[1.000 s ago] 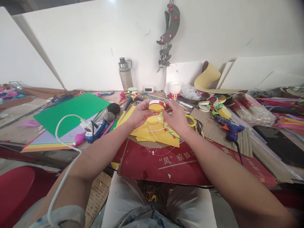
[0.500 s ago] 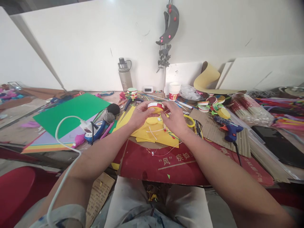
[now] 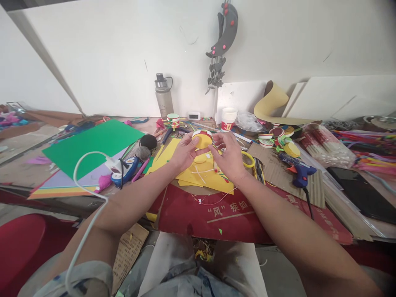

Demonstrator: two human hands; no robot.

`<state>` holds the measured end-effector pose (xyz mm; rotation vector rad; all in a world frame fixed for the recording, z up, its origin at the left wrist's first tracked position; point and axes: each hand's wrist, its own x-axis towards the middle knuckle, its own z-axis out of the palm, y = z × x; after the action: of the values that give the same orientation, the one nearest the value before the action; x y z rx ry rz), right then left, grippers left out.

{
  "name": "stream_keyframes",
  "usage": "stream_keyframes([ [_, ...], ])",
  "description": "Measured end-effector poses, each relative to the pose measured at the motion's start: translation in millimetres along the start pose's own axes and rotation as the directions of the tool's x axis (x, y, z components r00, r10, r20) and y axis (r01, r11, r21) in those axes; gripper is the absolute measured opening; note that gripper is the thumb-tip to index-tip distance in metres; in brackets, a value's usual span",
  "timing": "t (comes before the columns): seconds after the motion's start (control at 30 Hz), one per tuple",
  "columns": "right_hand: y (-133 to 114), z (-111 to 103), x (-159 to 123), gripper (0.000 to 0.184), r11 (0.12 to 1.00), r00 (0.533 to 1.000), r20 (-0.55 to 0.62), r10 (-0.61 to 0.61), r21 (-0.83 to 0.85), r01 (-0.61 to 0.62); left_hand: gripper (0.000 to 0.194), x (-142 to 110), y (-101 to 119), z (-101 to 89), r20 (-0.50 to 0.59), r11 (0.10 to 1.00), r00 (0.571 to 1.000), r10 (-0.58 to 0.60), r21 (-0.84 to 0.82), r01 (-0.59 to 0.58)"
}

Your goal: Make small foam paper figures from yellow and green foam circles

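A short round paper-cup piece (image 3: 202, 140) with a yellow disc face and a red-and-white rim is held up over the yellow sheets. My left hand (image 3: 183, 153) grips its left side, thumb on the front edge. At its right edge, the curled fingers and thumb of my right hand (image 3: 228, 154) hold the rim. The yellow face now tilts towards me. Beneath my hands, yellow paper sheets (image 3: 185, 176) carry thin white strips and coloured scraps. Fingertips behind the piece are hidden.
To the right, a blue glue gun (image 3: 301, 171) lies on corrugated cardboard (image 3: 315, 189), near a black phone (image 3: 355, 192). Paper cups (image 3: 228, 119) and a water bottle (image 3: 163, 97) stand at the back. Green paper (image 3: 95, 148) lies left. A white cable (image 3: 89, 227) crosses my left arm.
The round piece has been tipped so more of its yellow face shows and less of its rim. Both hands stay around it, with the right fingers shifting slightly.
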<state>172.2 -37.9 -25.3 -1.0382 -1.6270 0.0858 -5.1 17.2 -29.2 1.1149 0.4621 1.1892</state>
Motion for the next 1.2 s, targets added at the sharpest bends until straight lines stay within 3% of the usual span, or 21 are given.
stream_keyframes([
  [0.23,4.1,-0.2,-0.3,0.02,0.999,0.999,-0.019,-0.04,0.013,0.04,0.05,-4.0,-2.8,7.6,0.001,0.997,0.999,0.04,-0.064,-0.039],
  [0.7,0.2,0.3,-2.5,0.014,0.995,0.992,-0.076,-0.099,-0.006,0.099,0.053,-6.0,-4.7,9.9,-0.035,0.993,0.993,0.116,-0.024,-0.117],
  [1.03,-1.3,-2.3,-0.7,0.002,0.995,0.99,-0.107,-0.095,-0.017,0.094,0.056,-7.5,-6.5,10.7,0.022,0.991,0.991,0.133,0.015,-0.133],
  [1.2,-2.4,-4.1,-0.2,0.025,0.997,0.991,-0.114,-0.075,-0.004,0.076,0.052,-8.5,-6.3,9.6,0.079,0.99,0.987,0.142,-0.007,-0.142],
])
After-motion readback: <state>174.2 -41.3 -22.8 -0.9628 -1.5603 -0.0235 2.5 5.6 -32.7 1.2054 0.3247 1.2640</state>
